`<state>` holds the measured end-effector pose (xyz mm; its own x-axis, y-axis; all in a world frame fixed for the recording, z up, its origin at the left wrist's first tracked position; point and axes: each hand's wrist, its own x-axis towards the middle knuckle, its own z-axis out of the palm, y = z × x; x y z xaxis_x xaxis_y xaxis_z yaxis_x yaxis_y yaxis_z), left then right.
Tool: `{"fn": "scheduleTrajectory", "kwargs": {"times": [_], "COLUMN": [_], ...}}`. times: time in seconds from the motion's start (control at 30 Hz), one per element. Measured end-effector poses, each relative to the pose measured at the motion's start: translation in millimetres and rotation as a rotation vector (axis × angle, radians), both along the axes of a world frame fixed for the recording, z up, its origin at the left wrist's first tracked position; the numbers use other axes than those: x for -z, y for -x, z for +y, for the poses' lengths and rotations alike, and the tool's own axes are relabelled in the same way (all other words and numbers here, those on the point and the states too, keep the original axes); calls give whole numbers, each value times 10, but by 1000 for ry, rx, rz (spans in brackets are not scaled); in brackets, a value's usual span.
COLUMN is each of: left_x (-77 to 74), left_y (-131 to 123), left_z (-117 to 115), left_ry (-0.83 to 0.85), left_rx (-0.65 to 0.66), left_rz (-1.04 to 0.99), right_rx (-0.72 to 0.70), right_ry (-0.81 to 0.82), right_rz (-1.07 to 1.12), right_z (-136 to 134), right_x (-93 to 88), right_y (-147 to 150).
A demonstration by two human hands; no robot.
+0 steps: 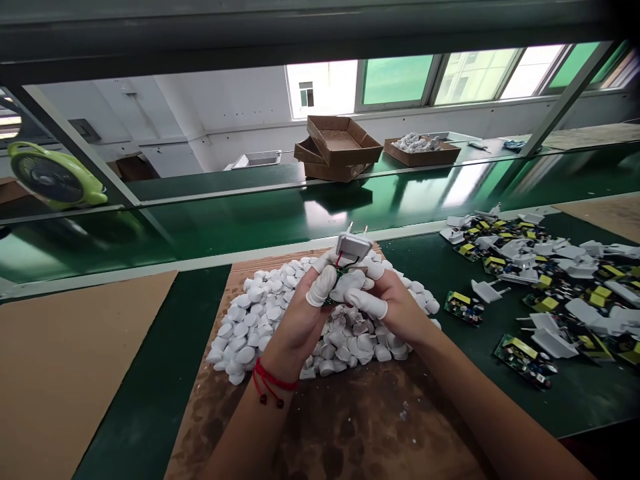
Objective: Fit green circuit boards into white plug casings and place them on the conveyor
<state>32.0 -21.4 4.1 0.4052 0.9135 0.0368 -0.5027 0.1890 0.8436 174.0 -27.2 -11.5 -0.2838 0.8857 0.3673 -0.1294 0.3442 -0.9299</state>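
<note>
Both hands meet over the cardboard and wear white finger cots. My left hand (pixel 305 307) is closed on a small circuit board (pixel 342 271), which is mostly hidden by the fingers. A red and a dark wire join the board to a white two-pin plug cover (pixel 354 247), its pins pointing up. Pinched in my right hand (pixel 393 300) is a soft white lump (pixel 347 283), held against the board. Below and around the hands spreads a heap of white putty-like pieces (pixel 270 303), some flat and round, others torn, on a stained cardboard sheet (pixel 350 427).
To the right lies a pile of circuit boards with white plug covers (pixel 565 267); a few boards (pixel 525 360) sit nearer. Brown cardboard trays (pixel 345 143) stand on the shelf behind. Another cardboard sheet (pixel 85 360) covers the left side. A green fan (pixel 55 177) is at far left.
</note>
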Motion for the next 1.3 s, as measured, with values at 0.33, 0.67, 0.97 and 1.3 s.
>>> {"fn": "scheduleTrajectory", "kwargs": {"times": [0.33, 0.67, 0.97, 1.3], "left_x": [47, 3, 10, -201], "left_y": [33, 37, 36, 413], "left_z": [2, 2, 92, 303], "left_ry": [77, 12, 123, 411], "left_rx": [-40, 35, 29, -359], "left_rz": [57, 97, 44, -78], "right_rx": [50, 49, 93, 402], "right_ry": [16, -7, 54, 240], "right_rz": [-91, 24, -13, 455], "right_z": [-22, 38, 81, 142], "right_x": [30, -10, 105, -20], "right_y": [-26, 1, 18, -56]}}
